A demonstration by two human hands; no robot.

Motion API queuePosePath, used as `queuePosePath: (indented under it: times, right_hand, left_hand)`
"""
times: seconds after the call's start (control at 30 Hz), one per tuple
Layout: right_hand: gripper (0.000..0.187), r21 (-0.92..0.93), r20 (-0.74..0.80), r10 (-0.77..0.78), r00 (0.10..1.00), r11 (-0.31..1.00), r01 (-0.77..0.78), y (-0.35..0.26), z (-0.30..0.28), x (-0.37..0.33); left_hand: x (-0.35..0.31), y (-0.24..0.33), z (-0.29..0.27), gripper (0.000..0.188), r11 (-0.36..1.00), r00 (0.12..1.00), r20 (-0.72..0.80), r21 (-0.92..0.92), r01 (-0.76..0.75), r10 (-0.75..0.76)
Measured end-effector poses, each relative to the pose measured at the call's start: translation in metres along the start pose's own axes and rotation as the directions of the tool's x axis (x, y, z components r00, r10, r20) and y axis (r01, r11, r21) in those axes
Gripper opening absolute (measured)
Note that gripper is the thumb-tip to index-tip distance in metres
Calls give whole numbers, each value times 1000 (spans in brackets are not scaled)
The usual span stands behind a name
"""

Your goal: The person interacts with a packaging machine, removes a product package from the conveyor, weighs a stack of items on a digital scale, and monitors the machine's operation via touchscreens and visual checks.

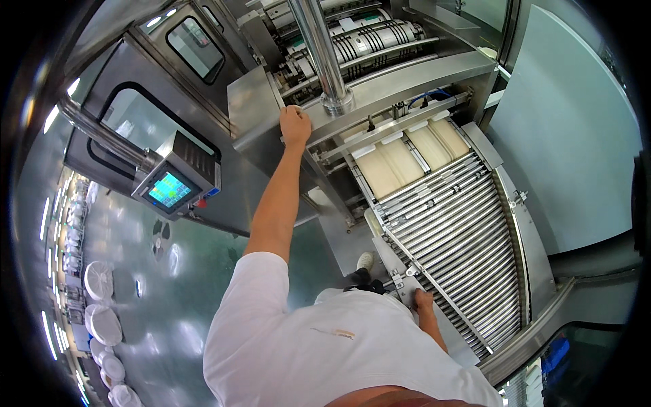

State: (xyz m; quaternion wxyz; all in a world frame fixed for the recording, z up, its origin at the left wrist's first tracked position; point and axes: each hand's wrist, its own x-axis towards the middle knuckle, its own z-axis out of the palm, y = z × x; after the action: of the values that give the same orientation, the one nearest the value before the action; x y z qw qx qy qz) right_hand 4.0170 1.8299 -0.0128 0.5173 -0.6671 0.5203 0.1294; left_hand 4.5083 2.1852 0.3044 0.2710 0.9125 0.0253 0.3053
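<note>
My left arm reaches forward to the steel machine frame (258,102). There my left hand (296,126) is closed, its fingers curled over the frame's edge beside an upright steel post (319,51). Lower down at the right, my right hand (424,300) is wrapped round the metal side plate (444,325) of a roller conveyor (458,251); some of its fingers are hidden. At the conveyor's far end, flat cream-coloured sheets (388,166) lie in two lanes under a crossbar. Neither hand touches them.
A control box with a lit touchscreen (169,190) hangs from a steel arm on the left. Printing-type rollers (369,44) turn up behind the frame. A pale panel (566,129) stands to the right. White covered bundles (102,322) line the green floor (159,298).
</note>
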Motion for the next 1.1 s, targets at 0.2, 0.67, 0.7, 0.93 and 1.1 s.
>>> queuePosePath:
  times: [0.2, 0.67, 0.7, 0.93, 1.1]
  right_hand:
    - [45, -106, -113, -130, 985, 987, 118, 64, 25, 70]
    - [51, -51, -8, -74, 997, 996, 73, 39, 16, 40]
    - [52, -57, 10, -79, 997, 995, 80, 33, 12, 33]
    - [61, -112, 40, -72, 997, 991, 76, 50, 13, 49]
    - [61, -82, 23, -66, 998, 994, 68, 51, 16, 51]
  left_hand:
    - [3, 15, -4, 13, 998, 998, -44, -43, -45, 43]
    - [1, 5, 0, 15, 998, 999, -9, -47, -33, 32]
    - [1, 3, 0, 13, 998, 999, -29, -51, -47, 45]
    - [1, 3, 2, 10, 994, 992, -95, -72, -87, 80]
    - [0, 3, 2, 10, 993, 991, -109, -71, -90, 82]
